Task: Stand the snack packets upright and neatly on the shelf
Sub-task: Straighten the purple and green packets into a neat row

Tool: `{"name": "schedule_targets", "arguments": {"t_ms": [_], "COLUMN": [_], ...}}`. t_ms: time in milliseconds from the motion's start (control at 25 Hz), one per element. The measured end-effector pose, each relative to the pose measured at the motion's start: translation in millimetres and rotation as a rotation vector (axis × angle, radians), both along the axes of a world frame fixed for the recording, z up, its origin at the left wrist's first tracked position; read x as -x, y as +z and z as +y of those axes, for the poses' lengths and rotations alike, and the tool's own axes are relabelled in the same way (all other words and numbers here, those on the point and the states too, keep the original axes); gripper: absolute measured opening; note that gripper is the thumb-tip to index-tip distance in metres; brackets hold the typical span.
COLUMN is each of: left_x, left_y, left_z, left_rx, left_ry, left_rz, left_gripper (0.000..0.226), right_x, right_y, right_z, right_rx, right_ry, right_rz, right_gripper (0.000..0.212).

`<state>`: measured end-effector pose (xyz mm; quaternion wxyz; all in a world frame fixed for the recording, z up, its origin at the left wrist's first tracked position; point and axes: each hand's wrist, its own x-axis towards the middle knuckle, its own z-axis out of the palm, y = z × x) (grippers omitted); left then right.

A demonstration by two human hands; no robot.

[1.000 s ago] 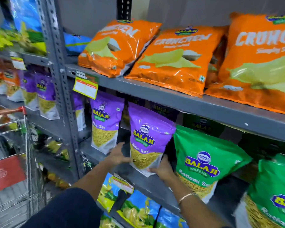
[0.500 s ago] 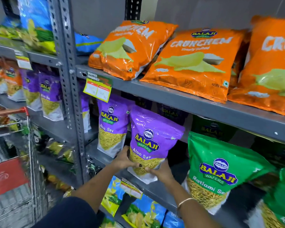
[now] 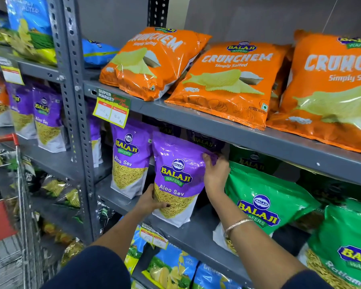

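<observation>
A purple Aloo Sev packet point(image 3: 177, 176) stands on the middle grey shelf point(image 3: 183, 236), leaning slightly forward. My left hand point(image 3: 149, 200) grips its lower left edge, thumb across the front. My right hand point(image 3: 216, 174) holds its upper right side. A second purple Aloo Sev packet point(image 3: 128, 158) stands upright just to its left. To the right, a green Ratlami Sev packet point(image 3: 265, 203) leans forward, and another green packet point(image 3: 346, 251) sits at the far right. More packets stand in shadow behind them.
Orange Crunchem bags point(image 3: 227, 82) lie tilted on the shelf above, a price tag point(image 3: 112, 109) hanging from its edge. The perforated upright post point(image 3: 75, 113) divides the bays. A shopping trolley point(image 3: 10, 205) stands at the left. Blue chip bags point(image 3: 173, 268) fill the shelf below.
My right hand has moved from the purple packet's bottom edge up to its upper right side. My left hand stays at the lower left. The view has shifted closer and to the left.
</observation>
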<state>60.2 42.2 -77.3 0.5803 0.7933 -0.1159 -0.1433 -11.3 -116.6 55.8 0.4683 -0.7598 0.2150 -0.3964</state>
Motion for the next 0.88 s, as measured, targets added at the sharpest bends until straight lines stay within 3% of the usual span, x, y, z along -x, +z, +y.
{"name": "schedule_targets", "arguments": {"t_ms": [160, 280, 520, 600, 680, 760, 800, 880], "left_x": [1.0, 0.7, 8.0, 13.8, 24.2, 43.4, 58.7, 87.0], "left_y": [3.1, -0.2, 8.9, 5.0, -6.6, -27.6, -33.0, -36.0], "left_z": [-1.6, -4.8, -7.8, -5.6, 1.5, 3.1, -1.7, -27.7], "left_rx": [-0.027, -0.011, -0.051, 0.006, -0.148, -0.422, -0.505, -0.507], "left_ry": [-0.073, -0.088, -0.087, -0.071, 0.081, 0.209, 0.168, 0.005], "left_rz": [0.062, 0.108, 0.081, 0.06, -0.141, -0.528, -0.692, -0.87], "left_gripper": [0.077, 0.081, 0.078, 0.087, 0.099, 0.092, 0.087, 0.08], "right_x": [11.5, 23.3, 10.1, 14.5, 32.3, 61.6, 78.5, 111.6], "right_y": [-41.1, -94.2, -143.3, -145.6, -148.2, -158.0, -163.3, -171.8], "right_z": [1.2, 2.2, -0.6, 1.0, -4.5, -17.3, -25.2, -43.1], "right_rx": [-0.163, -0.256, -0.14, -0.132, -0.13, -0.063, -0.024, -0.005], "right_ry": [0.273, 0.486, 0.38, 0.382, 0.328, 0.276, 0.266, 0.227], "right_rz": [0.121, 0.373, 0.544, 0.547, 0.554, 0.62, 0.674, 0.75], "right_gripper": [0.062, 0.073, 0.06, 0.056, 0.049, 0.021, 0.018, 0.039]}}
